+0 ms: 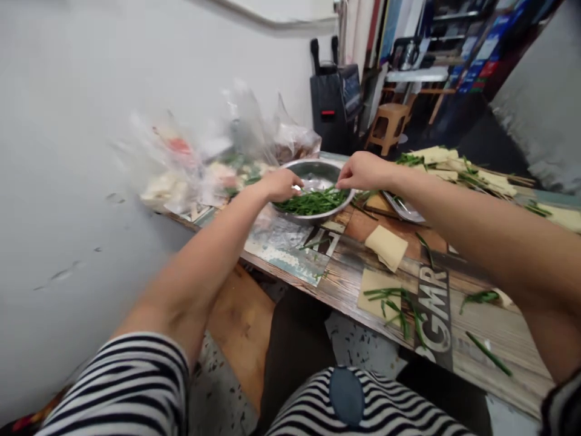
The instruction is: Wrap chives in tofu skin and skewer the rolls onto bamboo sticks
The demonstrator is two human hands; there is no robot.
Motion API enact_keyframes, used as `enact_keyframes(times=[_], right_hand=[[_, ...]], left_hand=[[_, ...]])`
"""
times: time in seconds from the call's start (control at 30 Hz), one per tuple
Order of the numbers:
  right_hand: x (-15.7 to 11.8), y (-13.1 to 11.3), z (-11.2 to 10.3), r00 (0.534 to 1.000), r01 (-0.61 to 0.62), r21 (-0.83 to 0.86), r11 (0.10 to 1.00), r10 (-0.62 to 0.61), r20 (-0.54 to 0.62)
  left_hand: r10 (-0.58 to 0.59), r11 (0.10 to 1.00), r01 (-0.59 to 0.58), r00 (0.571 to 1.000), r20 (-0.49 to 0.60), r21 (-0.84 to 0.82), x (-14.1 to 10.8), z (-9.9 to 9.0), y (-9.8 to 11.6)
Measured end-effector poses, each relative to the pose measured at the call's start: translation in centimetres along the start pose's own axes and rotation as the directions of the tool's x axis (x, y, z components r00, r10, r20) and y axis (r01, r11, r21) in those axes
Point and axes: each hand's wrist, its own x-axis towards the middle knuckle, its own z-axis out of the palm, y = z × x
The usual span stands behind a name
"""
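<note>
A round metal bowl (313,217) stands on the table with cut green chives (313,203) heaped in its near part. My left hand (282,184) reaches over the bowl's left side, fingers curled down by the chives. At the right rim is my right hand (361,171), its thumb and fingers pinched together; what either hand holds is too small or hidden. Nearer to me lies a folded pale-yellow tofu sheet (387,247). Another flat sheet (374,290) has loose chives (399,309) across it.
Clear plastic bags (181,160) of food stand along the wall at left. Beyond my right forearm are a metal tray (403,209) and a pile of chive-filled sheet rolls (454,166). A black speaker-like box (333,103) and a plastic stool (388,124) are behind the table.
</note>
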Motion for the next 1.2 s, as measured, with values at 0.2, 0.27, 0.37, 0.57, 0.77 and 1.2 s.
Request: enact_keyframes(times=[0.2,0.27,0.37,0.57,0.77,1.2], right_hand=[[-13.5,0.3,0.7,0.829,0.038,0.037,0.999,-0.052,0.557],[-17.7,1.2,2.5,0.835,0.037,0.062,0.997,-0.065,0.546],[-21.7,2.2,5.9,0.907,-0.038,0.134,0.990,-0.023,0.420],[-23.6,-0.4,10.2,0.928,-0.316,0.023,0.948,0.304,0.217],[-23.4,-1.3,10.0,0.914,-0.301,0.056,0.952,0.272,0.300],[-15.2,1.1,-0.6,0.970,-0.241,-0.019,0.970,0.241,-0.013]], left_hand=[[0.152,0.988,-0.152,0.949,-0.275,0.021,-2.9,-0.4,3.3],[0.218,0.968,-0.244,0.928,-0.303,-0.051,-5.4,-0.1,6.0],[0.357,0.907,-0.387,0.916,-0.184,-0.164,-9.3,2.2,10.9],[0.478,0.866,-0.471,0.879,-0.003,-0.168,-12.4,8.4,17.9],[0.459,0.875,-0.429,0.883,0.100,-0.226,-11.3,8.9,19.0],[0.190,0.848,-0.308,0.937,-0.294,-0.432,-9.5,3.8,13.4]])
